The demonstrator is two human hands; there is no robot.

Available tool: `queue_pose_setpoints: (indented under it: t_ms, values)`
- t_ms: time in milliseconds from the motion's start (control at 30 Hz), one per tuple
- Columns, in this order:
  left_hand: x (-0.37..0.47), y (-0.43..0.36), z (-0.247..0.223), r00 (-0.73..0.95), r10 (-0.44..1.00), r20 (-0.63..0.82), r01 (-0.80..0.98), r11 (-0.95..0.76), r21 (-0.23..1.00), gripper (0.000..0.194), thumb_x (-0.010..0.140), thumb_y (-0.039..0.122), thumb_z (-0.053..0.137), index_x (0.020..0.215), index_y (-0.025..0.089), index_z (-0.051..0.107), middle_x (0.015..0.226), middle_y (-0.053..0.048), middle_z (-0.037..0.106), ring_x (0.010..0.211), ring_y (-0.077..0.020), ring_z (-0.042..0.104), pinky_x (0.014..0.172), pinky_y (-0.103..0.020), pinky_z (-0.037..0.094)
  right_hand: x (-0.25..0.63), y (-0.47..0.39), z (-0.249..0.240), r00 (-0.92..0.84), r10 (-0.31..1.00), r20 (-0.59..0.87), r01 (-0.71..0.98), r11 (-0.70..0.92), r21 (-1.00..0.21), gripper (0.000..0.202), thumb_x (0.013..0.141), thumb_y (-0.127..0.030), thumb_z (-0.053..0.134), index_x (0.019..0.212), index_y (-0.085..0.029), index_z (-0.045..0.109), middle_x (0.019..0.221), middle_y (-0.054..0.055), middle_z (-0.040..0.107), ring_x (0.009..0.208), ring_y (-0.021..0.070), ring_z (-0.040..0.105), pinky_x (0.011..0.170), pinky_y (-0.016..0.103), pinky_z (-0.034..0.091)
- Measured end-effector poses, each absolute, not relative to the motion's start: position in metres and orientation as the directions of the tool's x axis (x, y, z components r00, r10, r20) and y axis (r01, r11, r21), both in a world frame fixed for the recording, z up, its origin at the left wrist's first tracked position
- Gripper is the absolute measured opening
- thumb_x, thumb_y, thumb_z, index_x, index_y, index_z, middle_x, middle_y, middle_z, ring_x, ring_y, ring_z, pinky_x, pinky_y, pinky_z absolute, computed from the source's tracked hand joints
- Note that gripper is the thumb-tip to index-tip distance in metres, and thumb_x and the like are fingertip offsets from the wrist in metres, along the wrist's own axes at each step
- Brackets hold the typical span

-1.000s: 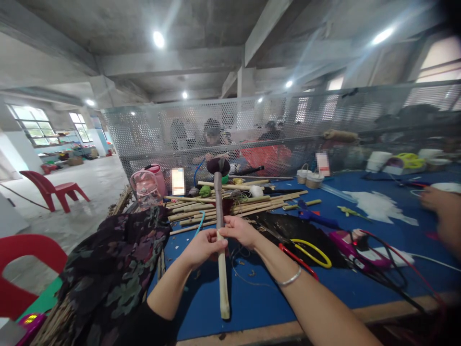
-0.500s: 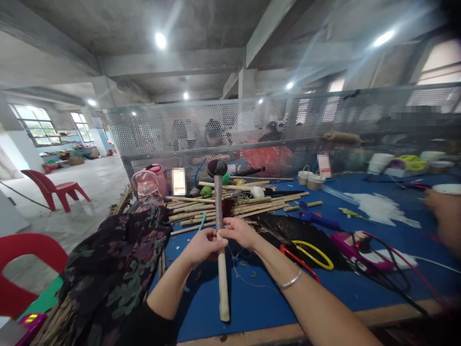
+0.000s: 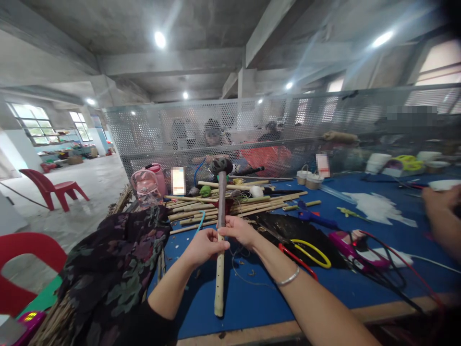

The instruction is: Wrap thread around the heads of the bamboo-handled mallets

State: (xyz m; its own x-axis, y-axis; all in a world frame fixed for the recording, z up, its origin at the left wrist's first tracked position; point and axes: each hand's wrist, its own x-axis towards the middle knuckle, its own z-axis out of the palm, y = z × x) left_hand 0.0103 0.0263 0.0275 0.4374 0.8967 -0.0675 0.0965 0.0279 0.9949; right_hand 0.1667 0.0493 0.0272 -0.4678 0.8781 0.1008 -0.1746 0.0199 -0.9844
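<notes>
Between my two hands stands a long bamboo stick [image 3: 220, 278], its lower part bare and pale with small dark spots down its face. Its upper part is wrapped in something grey-brown, and a dark rounded head tops it. My left hand [image 3: 206, 247] pinches the stick at mid-length from the left. Just above, my right hand [image 3: 238, 231] grips it from the right, where the wrapping ends. A thin thread [image 3: 248, 278] trails over the blue table under my right wrist. Loose bamboo sticks [image 3: 194, 211] lie in a pile beyond my hands.
Scissors with yellow and red handles [image 3: 313, 253] lie on black cloth to the right. Beyond them are a magenta power strip [image 3: 351, 252] with cables and a blue glue gun [image 3: 317, 217]. Dark patterned fabric [image 3: 122, 259] hangs at left. Another person's hand [image 3: 441, 204] holds a white bowl.
The stick has turned and tilted: its head has shifted right, its lower end left, and dark spots now show along it. The other person's hand at the right edge has moved slightly.
</notes>
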Motion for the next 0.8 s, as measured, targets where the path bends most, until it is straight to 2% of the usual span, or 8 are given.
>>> queue_pose_setpoints:
  t_ms: [67, 167, 233, 433, 500, 667, 733, 800]
  values:
    - [0.009, 0.026, 0.028, 0.475, 0.876, -0.084, 0.067, 0.06, 0.996, 0.039, 0.054, 0.041, 0.075, 0.069, 0.013, 0.051, 0.052, 0.005, 0.049, 0.045, -0.0058, 0.045, 0.047, -0.019, 0.037, 0.168, 0.049, 0.028, -0.464, 0.882, 0.088, -0.172, 0.008, -0.985, 0.037, 0.057, -0.031, 0.075, 0.08, -0.012, 0.054, 0.065, 0.0, 0.059, 0.054, 0.0083, 0.052, 0.051, 0.02, 0.038]
    - [0.007, 0.025, 0.032, 0.606, 0.786, -0.123, -0.022, 0.171, 0.985, 0.037, 0.059, 0.041, 0.073, 0.074, 0.012, 0.055, 0.067, -0.002, 0.058, 0.06, -0.011, 0.056, 0.057, -0.022, 0.043, 0.172, 0.047, 0.031, -0.512, 0.857, 0.06, -0.177, -0.037, -0.983, 0.037, 0.06, -0.033, 0.074, 0.083, -0.012, 0.054, 0.057, -0.004, 0.054, 0.044, 0.0046, 0.043, 0.042, 0.017, 0.031]
    - [0.007, 0.024, 0.032, 0.661, 0.739, -0.131, -0.057, 0.223, 0.973, 0.038, 0.06, 0.041, 0.072, 0.077, 0.011, 0.056, 0.075, -0.006, 0.059, 0.068, -0.0134, 0.058, 0.06, -0.023, 0.043, 0.173, 0.047, 0.032, -0.539, 0.839, 0.077, -0.184, -0.027, -0.983, 0.037, 0.06, -0.034, 0.073, 0.083, -0.012, 0.054, 0.057, -0.004, 0.054, 0.044, 0.0045, 0.043, 0.042, 0.017, 0.03]
    - [0.012, 0.025, 0.024, 0.515, 0.853, -0.082, 0.007, 0.092, 0.996, 0.042, 0.057, 0.041, 0.075, 0.079, 0.013, 0.052, 0.055, 0.006, 0.046, 0.045, -0.0041, 0.042, 0.046, -0.017, 0.034, 0.171, 0.051, 0.026, -0.47, 0.875, 0.119, -0.149, 0.054, -0.987, 0.037, 0.058, -0.034, 0.075, 0.08, -0.012, 0.055, 0.065, 0.0, 0.058, 0.056, 0.0086, 0.051, 0.052, 0.02, 0.038]
    - [0.012, 0.024, 0.025, 0.515, 0.853, -0.09, 0.006, 0.101, 0.995, 0.041, 0.057, 0.039, 0.075, 0.076, 0.014, 0.05, 0.054, 0.006, 0.047, 0.045, -0.0047, 0.044, 0.046, -0.017, 0.034, 0.173, 0.052, 0.024, -0.474, 0.875, 0.1, -0.145, 0.034, -0.989, 0.037, 0.059, -0.034, 0.075, 0.08, -0.012, 0.055, 0.063, -0.001, 0.057, 0.053, 0.0075, 0.049, 0.048, 0.018, 0.035]
    - [0.008, 0.021, 0.035, 0.688, 0.705, -0.17, -0.068, 0.295, 0.953, 0.042, 0.059, 0.039, 0.074, 0.084, 0.013, 0.053, 0.078, -0.006, 0.059, 0.067, -0.0139, 0.06, 0.054, -0.02, 0.041, 0.178, 0.051, 0.023, -0.549, 0.834, 0.057, -0.169, -0.043, -0.985, 0.037, 0.063, -0.037, 0.071, 0.085, -0.012, 0.054, 0.053, -0.005, 0.05, 0.037, 0.0018, 0.031, 0.035, 0.016, 0.015]
    - [0.009, 0.022, 0.034, 0.659, 0.734, -0.165, -0.071, 0.279, 0.958, 0.042, 0.06, 0.039, 0.074, 0.086, 0.013, 0.053, 0.077, -0.005, 0.059, 0.065, -0.0129, 0.06, 0.053, -0.019, 0.04, 0.176, 0.051, 0.024, -0.508, 0.859, 0.07, -0.157, -0.012, -0.988, 0.036, 0.062, -0.037, 0.072, 0.082, -0.013, 0.053, 0.051, -0.007, 0.047, 0.035, 0.0007, 0.026, 0.034, 0.017, 0.012]
    - [0.011, 0.024, 0.031, 0.551, 0.826, -0.116, -0.061, 0.179, 0.982, 0.043, 0.058, 0.038, 0.075, 0.083, 0.013, 0.052, 0.064, 0.001, 0.055, 0.053, -0.0082, 0.054, 0.047, -0.017, 0.036, 0.174, 0.051, 0.024, -0.453, 0.886, 0.096, -0.148, 0.031, -0.988, 0.037, 0.06, -0.036, 0.073, 0.079, -0.012, 0.052, 0.053, -0.006, 0.049, 0.036, 0.0009, 0.029, 0.035, 0.016, 0.014]
